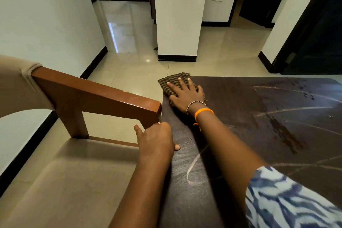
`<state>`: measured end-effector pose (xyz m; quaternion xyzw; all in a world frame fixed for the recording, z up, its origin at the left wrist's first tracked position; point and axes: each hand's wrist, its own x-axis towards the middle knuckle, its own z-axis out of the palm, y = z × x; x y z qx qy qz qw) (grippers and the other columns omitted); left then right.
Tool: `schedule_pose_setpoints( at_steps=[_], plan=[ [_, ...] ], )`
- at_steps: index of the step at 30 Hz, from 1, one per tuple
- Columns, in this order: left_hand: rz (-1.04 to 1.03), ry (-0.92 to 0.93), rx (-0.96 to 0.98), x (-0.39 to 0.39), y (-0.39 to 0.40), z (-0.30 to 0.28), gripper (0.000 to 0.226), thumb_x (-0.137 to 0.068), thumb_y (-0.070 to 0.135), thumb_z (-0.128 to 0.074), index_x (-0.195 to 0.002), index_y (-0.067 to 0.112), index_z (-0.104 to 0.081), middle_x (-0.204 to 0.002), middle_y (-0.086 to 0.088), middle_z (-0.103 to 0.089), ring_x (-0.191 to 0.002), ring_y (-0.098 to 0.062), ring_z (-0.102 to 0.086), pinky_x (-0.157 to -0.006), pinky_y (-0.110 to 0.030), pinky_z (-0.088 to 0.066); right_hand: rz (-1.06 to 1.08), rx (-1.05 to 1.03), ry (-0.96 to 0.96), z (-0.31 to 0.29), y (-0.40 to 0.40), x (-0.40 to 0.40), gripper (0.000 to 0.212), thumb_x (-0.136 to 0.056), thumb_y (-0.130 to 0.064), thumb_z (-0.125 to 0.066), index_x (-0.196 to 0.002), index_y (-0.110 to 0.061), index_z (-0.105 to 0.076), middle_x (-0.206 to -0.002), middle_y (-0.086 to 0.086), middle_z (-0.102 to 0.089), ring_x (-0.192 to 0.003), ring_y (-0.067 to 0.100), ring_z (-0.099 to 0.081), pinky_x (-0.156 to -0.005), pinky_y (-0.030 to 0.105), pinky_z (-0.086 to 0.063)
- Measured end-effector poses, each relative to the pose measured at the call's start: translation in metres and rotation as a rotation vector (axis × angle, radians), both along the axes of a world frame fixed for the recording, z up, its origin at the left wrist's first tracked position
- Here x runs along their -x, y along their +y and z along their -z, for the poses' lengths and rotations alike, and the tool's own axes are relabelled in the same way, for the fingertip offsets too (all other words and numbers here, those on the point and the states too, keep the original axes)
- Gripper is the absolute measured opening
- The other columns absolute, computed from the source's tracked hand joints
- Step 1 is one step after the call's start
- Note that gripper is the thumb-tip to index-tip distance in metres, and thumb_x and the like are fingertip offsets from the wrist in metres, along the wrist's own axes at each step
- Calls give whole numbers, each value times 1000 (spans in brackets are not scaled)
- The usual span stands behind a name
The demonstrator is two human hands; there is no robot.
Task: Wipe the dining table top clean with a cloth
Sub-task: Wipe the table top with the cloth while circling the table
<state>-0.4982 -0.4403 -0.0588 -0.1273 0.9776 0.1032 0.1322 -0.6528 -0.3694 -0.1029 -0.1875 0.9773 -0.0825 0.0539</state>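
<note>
The dark brown dining table top (240,109) fills the right half of the view, with pale streaks and a wet dark patch on it. A checked brown cloth (171,79) lies on the table's far left corner, partly hanging past the edge. My right hand (185,96) lies flat on the cloth with fingers spread, pressing it down. My left hand (157,140) grips the table's left edge nearer to me, thumb on top of the surface.
A wooden chair (96,96) with a beige seat stands tight against the table's left edge, its armrest touching the corner area. Beige tiled floor (140,72), a white pillar (177,24) and dark doorways lie beyond the table.
</note>
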Motion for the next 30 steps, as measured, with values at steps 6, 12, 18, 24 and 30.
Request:
schedule_pose_setpoints(
  at_steps=[6,12,18,24,30],
  plan=[
    [-1,-6,31,1,1,-2,39,-84,43,-61,-106,13,-51,-113,-6,-64,-112,-27,-58,-113,-55,-7,-118,-4,69,1,59,-36,55,-94,-44,-35,-144,-48,-14,-159,-8,-5,-146,20,-1,-112,48,-13],
    [-37,77,-19,-2,-3,6,39,-82,44,-63,-103,14,-52,-106,-4,-66,-108,-24,-60,-115,-52,-3,414,-19,-6,-8,163,-31,52,-96,-44,-31,-145,-45,-13,-160,-5,-5,-146,24,0,-113,50,-10],
    [-63,116,-80,-2,-10,8,43,-77,49,-66,-102,16,-54,-102,-2,-68,-108,-22,-60,-115,-52,0,214,0,32,-3,61,-66,55,-95,-45,-32,-146,-43,-12,-160,-5,-1,-146,27,5,-113,54,-7],
    [52,13,-50,-24,-18,4,80,-71,69,-56,-133,20,-41,-141,-3,-48,-137,-24,-33,-108,-63,9,-114,-4,-1,-5,38,-88,53,-96,-42,-32,-145,-45,-14,-159,-9,-3,-146,24,4,-111,51,-11],
    [97,-15,57,-43,-6,5,93,-70,68,-57,-145,26,-23,-153,-1,-29,-146,-30,0,-102,-65,20,171,-49,-25,-11,157,-66,53,-97,-38,-32,-145,-46,-10,-159,-11,-1,-146,21,2,-111,52,-15]
  ],
)
